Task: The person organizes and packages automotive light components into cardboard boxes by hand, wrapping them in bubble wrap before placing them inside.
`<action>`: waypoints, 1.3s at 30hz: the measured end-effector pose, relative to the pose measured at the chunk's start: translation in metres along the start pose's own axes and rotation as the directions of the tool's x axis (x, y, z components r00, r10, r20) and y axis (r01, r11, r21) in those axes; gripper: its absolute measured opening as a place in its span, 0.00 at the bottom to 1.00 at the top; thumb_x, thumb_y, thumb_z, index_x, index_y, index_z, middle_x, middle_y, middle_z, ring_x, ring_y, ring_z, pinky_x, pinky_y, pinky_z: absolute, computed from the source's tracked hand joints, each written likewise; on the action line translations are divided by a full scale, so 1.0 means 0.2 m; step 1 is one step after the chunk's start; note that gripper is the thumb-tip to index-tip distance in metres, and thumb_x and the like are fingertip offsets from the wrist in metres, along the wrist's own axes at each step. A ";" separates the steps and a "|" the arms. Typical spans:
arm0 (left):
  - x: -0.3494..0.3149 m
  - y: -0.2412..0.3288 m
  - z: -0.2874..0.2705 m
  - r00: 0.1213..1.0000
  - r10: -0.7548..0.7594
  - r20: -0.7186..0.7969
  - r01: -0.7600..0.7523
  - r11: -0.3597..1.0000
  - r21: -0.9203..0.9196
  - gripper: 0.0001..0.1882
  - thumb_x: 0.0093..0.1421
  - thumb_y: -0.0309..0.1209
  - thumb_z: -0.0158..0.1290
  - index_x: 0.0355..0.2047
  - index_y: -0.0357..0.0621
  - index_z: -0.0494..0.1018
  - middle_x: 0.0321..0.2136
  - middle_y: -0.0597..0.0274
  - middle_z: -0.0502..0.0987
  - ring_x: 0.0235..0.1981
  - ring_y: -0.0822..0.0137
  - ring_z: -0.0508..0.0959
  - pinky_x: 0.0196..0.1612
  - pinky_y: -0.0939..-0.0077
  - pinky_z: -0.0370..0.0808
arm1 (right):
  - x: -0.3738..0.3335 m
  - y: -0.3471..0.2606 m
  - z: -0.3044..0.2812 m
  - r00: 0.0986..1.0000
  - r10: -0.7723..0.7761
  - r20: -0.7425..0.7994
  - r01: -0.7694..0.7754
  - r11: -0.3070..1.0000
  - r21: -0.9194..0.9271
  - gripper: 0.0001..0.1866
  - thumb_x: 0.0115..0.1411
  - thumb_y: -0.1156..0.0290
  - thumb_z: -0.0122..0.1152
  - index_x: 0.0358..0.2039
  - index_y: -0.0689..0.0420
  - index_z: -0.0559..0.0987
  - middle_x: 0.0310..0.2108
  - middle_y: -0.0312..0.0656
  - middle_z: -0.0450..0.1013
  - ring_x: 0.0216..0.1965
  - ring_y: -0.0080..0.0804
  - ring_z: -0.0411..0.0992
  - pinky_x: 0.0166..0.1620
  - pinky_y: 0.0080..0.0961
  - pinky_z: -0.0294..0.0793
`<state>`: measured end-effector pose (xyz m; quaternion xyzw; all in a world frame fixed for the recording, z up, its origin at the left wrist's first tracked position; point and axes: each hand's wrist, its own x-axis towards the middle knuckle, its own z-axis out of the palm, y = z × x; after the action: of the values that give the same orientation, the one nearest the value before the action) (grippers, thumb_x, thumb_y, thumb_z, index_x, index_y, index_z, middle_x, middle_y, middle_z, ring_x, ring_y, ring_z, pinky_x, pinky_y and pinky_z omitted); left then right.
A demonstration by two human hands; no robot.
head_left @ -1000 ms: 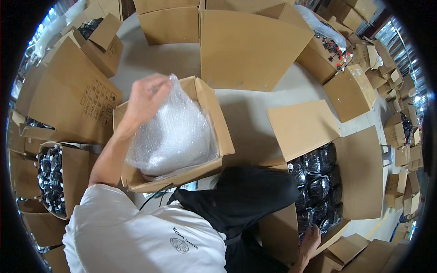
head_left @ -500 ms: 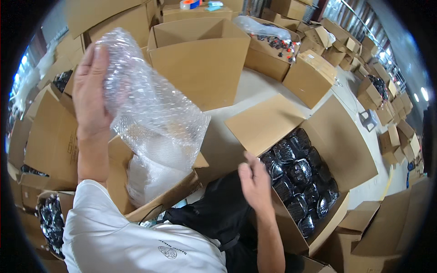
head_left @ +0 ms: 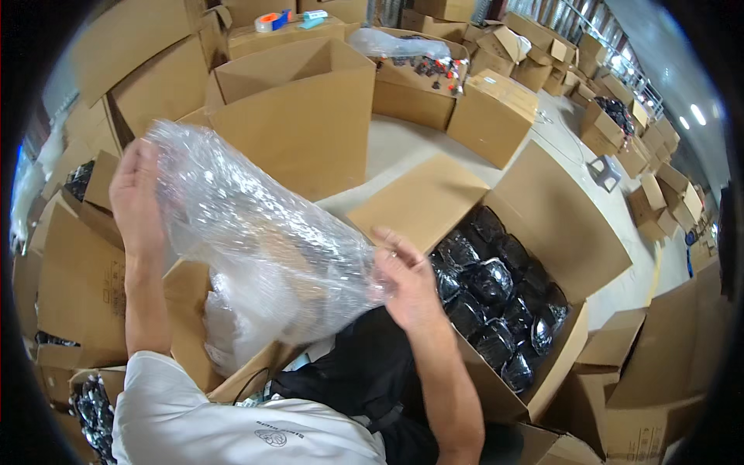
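A clear sheet of bubble wrap [head_left: 263, 225] stretches between my two hands above an open cardboard box [head_left: 186, 310]. My left hand [head_left: 139, 194] is closed on its upper left end, with some fingers hidden behind the plastic. At the other end, my right hand [head_left: 407, 279] grips the lower right edge. More whitish wrap [head_left: 232, 325] lies inside the box below. To the right of my right hand stands an open box [head_left: 566, 333] packed with black items in clear shiny plastic [head_left: 488, 283]; their kind cannot be made out.
A tall open carton [head_left: 294, 124] stands ahead. Behind it, a tape dispenser [head_left: 273, 21] rests on another box. A carton of small black and red parts [head_left: 434, 70] and a closed box [head_left: 496, 112] stand farther right. More cartons [head_left: 659, 201] line the far right.
My right hand has moved up and left and taken hold of the bubble wrap. My left hand has lowered slightly, and the sheet is now spread wider across.
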<state>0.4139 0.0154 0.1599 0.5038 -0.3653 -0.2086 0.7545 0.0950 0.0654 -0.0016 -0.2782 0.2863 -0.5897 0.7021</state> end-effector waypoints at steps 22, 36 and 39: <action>-0.58 -0.40 1.24 -0.452 0.227 0.863 -0.557 0.683 -0.472 0.16 0.54 0.41 0.65 0.30 0.41 0.75 0.23 0.52 0.75 0.28 0.49 0.76 0.33 0.57 0.71 | -0.96 -1.09 -0.42 0.805 -0.159 -0.572 -0.575 0.034 -0.818 0.29 0.57 0.69 0.72 0.56 0.67 0.75 0.44 0.48 0.81 0.40 0.25 0.78 0.45 0.26 0.77; -1.46 -1.25 1.62 -0.686 0.189 0.703 -0.542 0.511 -0.667 0.46 0.55 0.60 0.58 0.65 0.42 0.62 0.68 0.39 0.55 0.71 0.43 0.52 0.71 0.38 0.44 | -0.72 -1.46 -1.74 0.856 -0.351 -0.380 -0.510 -0.452 -0.731 0.18 0.45 0.68 0.77 0.35 0.63 0.83 0.31 0.54 0.78 0.35 0.55 0.77 0.40 0.44 0.74; -1.52 -1.39 1.63 -0.661 0.080 0.746 -0.622 0.497 -0.605 0.45 0.55 0.57 0.59 0.66 0.44 0.62 0.69 0.41 0.54 0.72 0.45 0.50 0.71 0.39 0.43 | -0.75 -1.40 -1.96 0.853 -0.387 -0.351 -0.519 -0.552 -0.653 0.17 0.45 0.67 0.76 0.34 0.60 0.83 0.34 0.53 0.79 0.39 0.56 0.77 0.42 0.45 0.74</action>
<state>-0.0161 -0.0868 -0.1235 -0.0156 -0.9985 -0.0528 0.0068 -0.3989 0.1518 -0.0541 -0.5500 0.8351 0.0035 0.0099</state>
